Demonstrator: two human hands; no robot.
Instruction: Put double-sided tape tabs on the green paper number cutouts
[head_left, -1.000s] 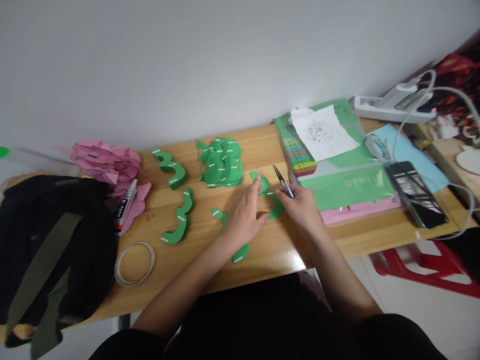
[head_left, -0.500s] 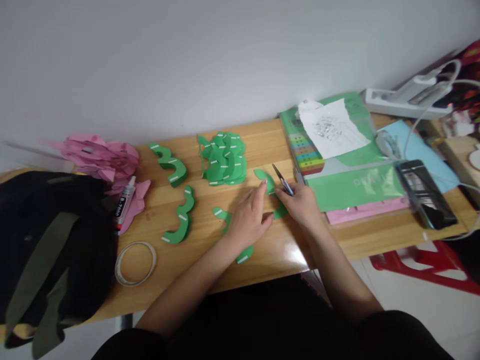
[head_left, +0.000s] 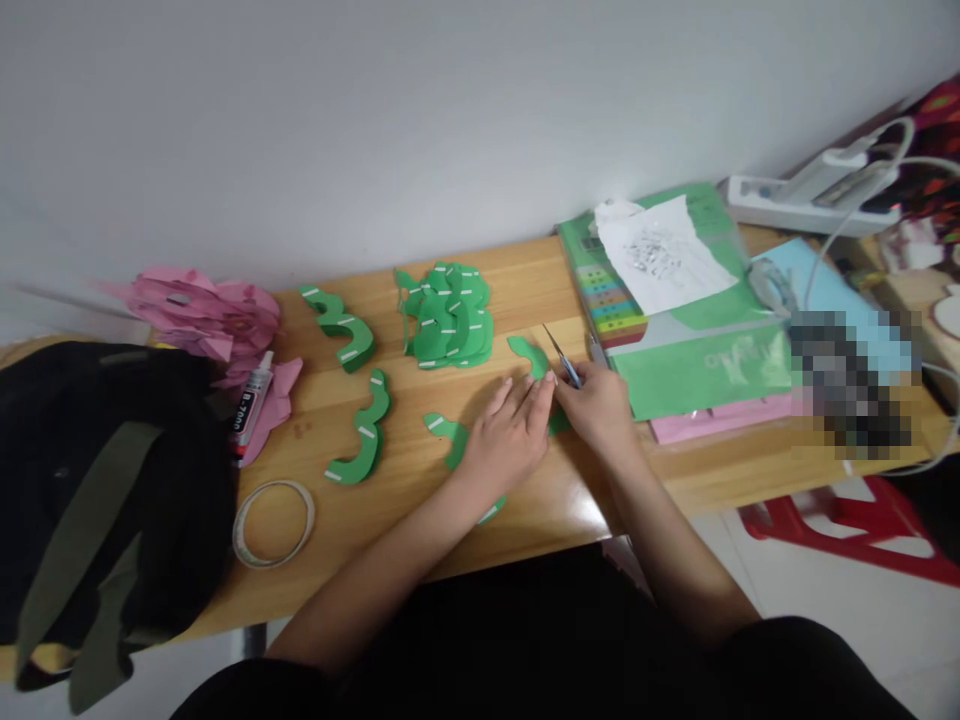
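Observation:
My left hand (head_left: 511,430) lies flat with its fingers stretched out, pressing on a curved green paper piece (head_left: 529,357) on the wooden table (head_left: 420,500). My right hand (head_left: 594,407) is closed round small scissors (head_left: 562,360), whose blades point up and away over that piece. Another curved green piece (head_left: 448,438) lies partly hidden under my left wrist. Two more green curved pieces (head_left: 363,442) (head_left: 339,329) lie to the left, and a pile of green pieces (head_left: 447,315) sits behind my hands.
Pink paper shapes (head_left: 202,310) and a glue tube (head_left: 250,400) lie at the left beside a black bag (head_left: 97,490). A tape roll (head_left: 273,523) rests near the front edge. Packs of coloured paper (head_left: 697,340), a blurred device (head_left: 847,385) and a power strip (head_left: 810,205) fill the right.
My left hand has shifted right and flattened onto the green piece, closing up against my right hand. The scissors stayed in my right hand, moved slightly down and left.

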